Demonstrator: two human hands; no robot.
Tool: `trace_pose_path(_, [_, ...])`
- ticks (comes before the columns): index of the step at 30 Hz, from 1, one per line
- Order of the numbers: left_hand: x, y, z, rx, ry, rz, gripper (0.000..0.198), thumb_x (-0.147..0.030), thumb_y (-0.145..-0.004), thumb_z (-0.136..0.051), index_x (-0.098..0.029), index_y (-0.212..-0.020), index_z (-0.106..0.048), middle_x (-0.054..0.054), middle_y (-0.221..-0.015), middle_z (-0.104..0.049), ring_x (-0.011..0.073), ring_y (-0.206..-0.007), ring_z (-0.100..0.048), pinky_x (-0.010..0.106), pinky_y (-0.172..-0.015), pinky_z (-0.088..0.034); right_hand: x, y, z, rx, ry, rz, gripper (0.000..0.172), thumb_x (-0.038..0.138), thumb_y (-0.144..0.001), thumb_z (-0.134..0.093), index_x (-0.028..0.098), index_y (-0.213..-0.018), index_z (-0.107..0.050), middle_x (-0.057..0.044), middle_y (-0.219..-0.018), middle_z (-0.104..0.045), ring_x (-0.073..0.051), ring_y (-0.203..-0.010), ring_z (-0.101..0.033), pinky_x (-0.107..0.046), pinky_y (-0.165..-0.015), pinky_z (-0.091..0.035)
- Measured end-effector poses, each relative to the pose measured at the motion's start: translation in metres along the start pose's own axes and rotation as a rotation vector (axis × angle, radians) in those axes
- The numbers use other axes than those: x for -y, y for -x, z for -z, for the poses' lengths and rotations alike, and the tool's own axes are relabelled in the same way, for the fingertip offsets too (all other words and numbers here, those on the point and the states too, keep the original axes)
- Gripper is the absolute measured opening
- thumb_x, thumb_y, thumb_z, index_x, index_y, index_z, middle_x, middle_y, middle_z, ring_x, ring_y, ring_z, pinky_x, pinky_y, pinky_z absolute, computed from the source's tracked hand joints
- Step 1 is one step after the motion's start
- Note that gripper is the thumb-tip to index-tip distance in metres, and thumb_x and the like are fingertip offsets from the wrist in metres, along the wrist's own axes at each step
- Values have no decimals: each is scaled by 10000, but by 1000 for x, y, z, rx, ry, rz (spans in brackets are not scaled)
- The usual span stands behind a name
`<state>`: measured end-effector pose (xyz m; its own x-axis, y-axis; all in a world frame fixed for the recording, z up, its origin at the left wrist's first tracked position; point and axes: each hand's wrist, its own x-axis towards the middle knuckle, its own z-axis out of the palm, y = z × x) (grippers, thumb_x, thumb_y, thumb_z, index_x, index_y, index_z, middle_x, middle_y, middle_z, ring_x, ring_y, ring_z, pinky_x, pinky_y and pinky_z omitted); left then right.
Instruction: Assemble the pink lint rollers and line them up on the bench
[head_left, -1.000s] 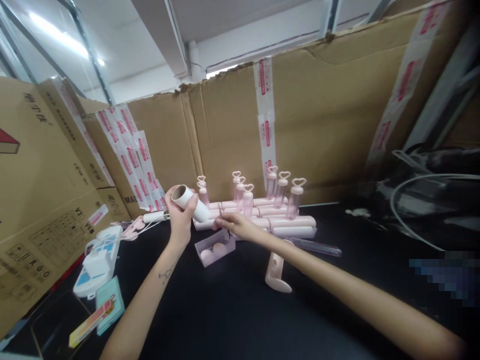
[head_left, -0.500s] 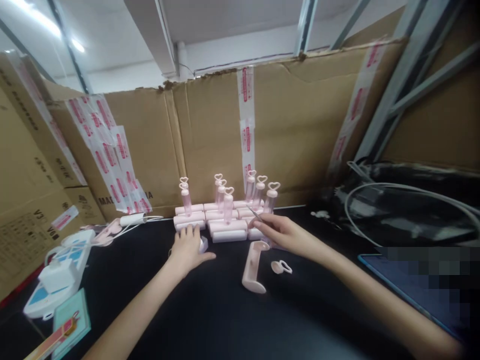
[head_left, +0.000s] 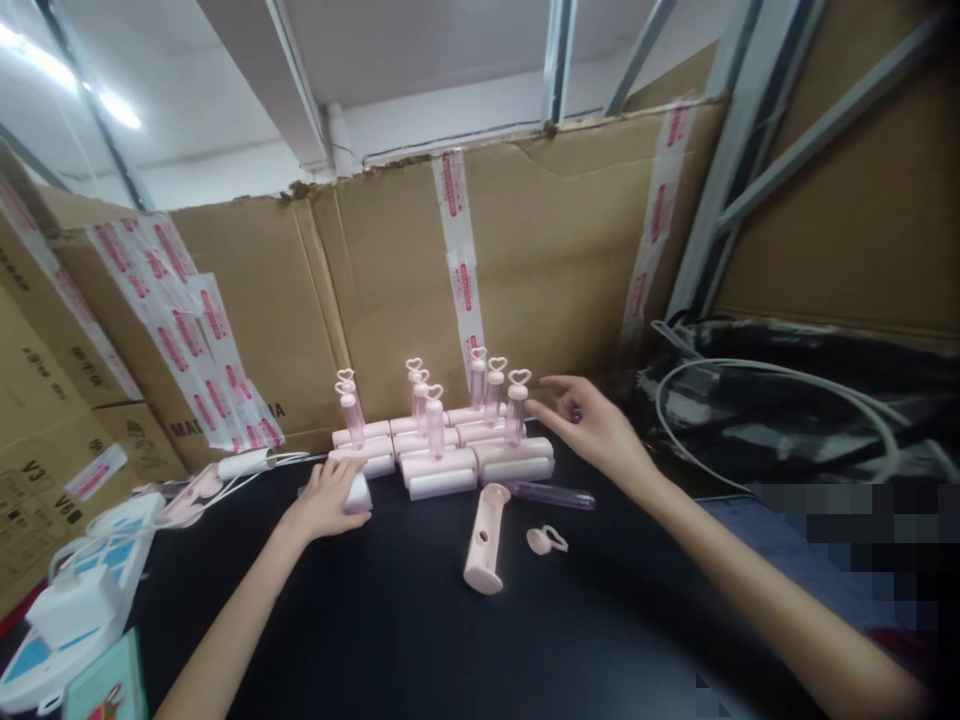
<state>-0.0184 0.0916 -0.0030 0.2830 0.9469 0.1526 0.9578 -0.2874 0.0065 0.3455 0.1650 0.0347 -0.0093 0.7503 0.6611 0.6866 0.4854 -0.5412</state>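
My left hand [head_left: 328, 498] is wrapped round a short white cylindrical piece [head_left: 360, 493] at the front left of the pink parts; the fingers cover much of it. To the right, my right hand [head_left: 596, 430] hovers beside the rearward tubes, thumb and forefinger apart. A small dark piece [head_left: 576, 413] shows within its curled other fingers, too little to name. Between the hands lie a pink curved holder [head_left: 485, 540] with a hole in it, a clear purplish tube [head_left: 556, 495] and a pink cap with a heart-shaped loop [head_left: 546, 540].
Several pink holders [head_left: 439, 470] stand in rows, with clear tubes [head_left: 515, 415] upright on them under heart-looped caps. A cardboard wall [head_left: 390, 270] rises behind. At left are a power strip [head_left: 124, 550] and a teal booklet [head_left: 105, 680]; white cable [head_left: 735, 365] coils at right.
My right hand has lifted away from the front right holder; the thin metal tool at its fingertips no longer shows there. The purplish tube is now uncovered. The camera view has swung right.
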Motion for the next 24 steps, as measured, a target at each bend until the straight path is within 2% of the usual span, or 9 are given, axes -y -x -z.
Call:
trace_pose_path(2, [5, 3, 3, 4, -2, -16, 640, -297, -736, -543, -216, -1333, -328, 130, -1293, -454, 319, -1158, -411, 492, -963, -316, -15, -1, -14, 128, 38, -48, 568, 590, -724, -586, 154, -1089, -583, -17, -661, -569, -192, -606, -547, -280, -557, -392])
trace_pose_path(5, [7, 3, 4, -2, 30, -31, 684, -224, -732, -525, -232, -1365, -266, 124, -1367, -376, 308, -1218, -358, 484, -987, -296, -26, 1, -29, 267, 20, -46, 456, 574, -724, -592, 162, -908, -651, -37, -668, -619, -205, -612, -573, -276, -545, -390])
trace_pose_path(9, [-5, -1, 10, -61, 99, -33, 771, -327, -714, -616, -210, -1374, -236, 133, -1394, -335, 318, -1266, -304, 496, -1038, -226, -13, 3, -18, 233, -34, 7, 373, 524, -814, -516, 172, -859, -631, -61, -796, -660, -222, -722, -603, -304, -647, -432])
trace_pose_path(12, [-33, 4, 26, -156, 237, -70, 808, -477, -734, -608, -199, -1378, -207, 148, -1422, -296, 315, -1301, -267, 503, -1068, -189, 14, 6, 5, 109, -190, 65, 302, 463, -848, -505, 186, -918, -603, -80, -975, -657, -237, -888, -602, -325, -767, -452])
trace_pose_path(14, [-58, 14, 43, -204, 387, -126, 779, -487, -784, -559, -227, -1396, -153, 140, -1452, -254, 285, -1337, -233, 483, -1087, -191, 38, 15, 15, 119, -352, 127, 256, 423, -837, -541, 190, -915, -614, -87, -1023, -650, -245, -940, -596, -336, -803, -461])
trace_pose_path(17, [-95, 32, 69, -197, 614, -212, 822, -459, -777, -597, -256, -1415, -120, 123, -1476, -229, 268, -1351, -236, 444, -1080, -258, 76, 43, 15, 417, -536, 239, 224, 377, -827, -564, 189, -919, -645, -86, -982, -666, -242, -914, -614, -347, -822, -472])
trace_pose_path(20, [-118, 41, 87, -145, 749, -344, 821, -417, -716, -683, -267, -1400, -253, 106, -1457, -290, 289, -1349, -243, 445, -1083, -261, 106, 79, 1, 721, -626, 284, 222, 344, -846, -534, 196, -968, -646, -77, -931, -674, -227, -862, -626, -340, -796, -485])
trace_pose_path(22, [-124, 40, 89, -47, 829, -429, 601, -393, -752, -653, -261, -1301, -448, 96, -1418, -357, 291, -1333, -279, 437, -1080, -266, 117, 99, -10, 814, -655, 238, 218, 344, -846, -531, 199, -958, -649, -72, -931, -666, -228, -878, -616, -337, -799, -481])
trace_pose_path(24, [-124, 35, 83, 33, 980, -434, 369, -404, -819, -566, -226, -1141, -585, 102, -1308, -481, 284, -1260, -399, 418, -1028, -342, 121, 108, -17, 857, -675, 128, 242, 379, -810, -582, 194, -956, -639, -67, -928, -646, -233, -900, -597, -336, -811, -473])
